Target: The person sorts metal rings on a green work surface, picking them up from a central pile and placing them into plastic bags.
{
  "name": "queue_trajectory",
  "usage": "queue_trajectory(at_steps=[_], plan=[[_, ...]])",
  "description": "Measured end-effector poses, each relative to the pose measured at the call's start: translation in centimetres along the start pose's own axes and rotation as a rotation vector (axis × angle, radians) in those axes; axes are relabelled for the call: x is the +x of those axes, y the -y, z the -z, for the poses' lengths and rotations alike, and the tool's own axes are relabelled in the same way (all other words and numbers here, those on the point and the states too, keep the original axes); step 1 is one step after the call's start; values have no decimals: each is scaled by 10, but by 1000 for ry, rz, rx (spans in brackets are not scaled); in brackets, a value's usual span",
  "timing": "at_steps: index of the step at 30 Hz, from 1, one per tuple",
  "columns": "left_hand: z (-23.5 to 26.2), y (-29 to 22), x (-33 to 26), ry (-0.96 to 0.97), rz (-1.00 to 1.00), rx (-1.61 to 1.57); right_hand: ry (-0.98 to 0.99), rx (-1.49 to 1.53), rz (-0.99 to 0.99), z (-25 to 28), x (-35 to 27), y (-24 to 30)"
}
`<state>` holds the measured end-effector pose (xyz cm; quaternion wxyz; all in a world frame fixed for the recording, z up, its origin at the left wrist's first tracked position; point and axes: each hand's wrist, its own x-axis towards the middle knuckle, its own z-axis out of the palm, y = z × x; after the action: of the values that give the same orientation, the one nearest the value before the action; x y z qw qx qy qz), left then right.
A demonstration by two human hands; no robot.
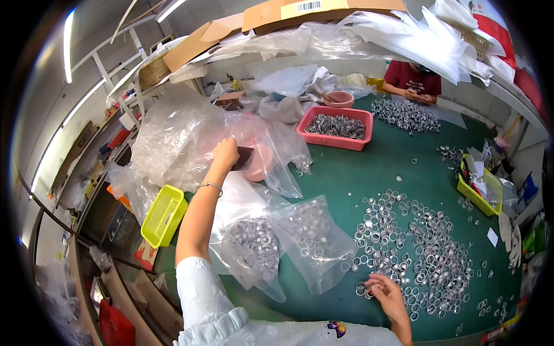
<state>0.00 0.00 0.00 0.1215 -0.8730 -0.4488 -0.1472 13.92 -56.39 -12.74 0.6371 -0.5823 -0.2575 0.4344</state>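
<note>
My left hand reaches forward over the clear plastic bags, its fingers closed on a dark brown flat object that is partly hidden. Beside it a pink bowl shows through clear plastic. My right hand is low over the green table, fingers curled in beside a few metal rings. Whatever lies between those fingertips is too small to make out. Next to this hand spreads a large loose pile of silver rings. Two clear bags of rings, a left one and a right one, lie between my arms.
A pink tray heaped with metal parts stands farther back. An empty yellow-green basket is at the left edge, another basket with items at the right. Across the table a person handles a metal heap. A loaded shelf hangs overhead.
</note>
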Motion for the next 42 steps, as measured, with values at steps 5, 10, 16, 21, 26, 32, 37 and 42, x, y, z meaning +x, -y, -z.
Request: queue_trajectory(at_steps=[5,10,16,21,26,32,37,42], plan=[[-34,-8,39,5,-116,35,-32,-55,37,0,5,-7],[-94,28,32,48,-113,105,-96,-260,148,-2,10,3],[-112,-9,29,182,-381,-178,-427,-730,390,22,-26,4],[-122,5,18,264,-495,-417,-631,-1125,293,43,-48,-9],[-81,22,34,323,-450,-312,-584,-1226,264,60,-54,-13],[89,-56,-25,221,-528,-624,-696,-1414,249,136,-10,10],[186,-145,-236,-181,-577,-658,-692,-1490,-61,159,16,5],[124,-233,-350,466,-538,-988,-567,-1463,124,161,4,4]])
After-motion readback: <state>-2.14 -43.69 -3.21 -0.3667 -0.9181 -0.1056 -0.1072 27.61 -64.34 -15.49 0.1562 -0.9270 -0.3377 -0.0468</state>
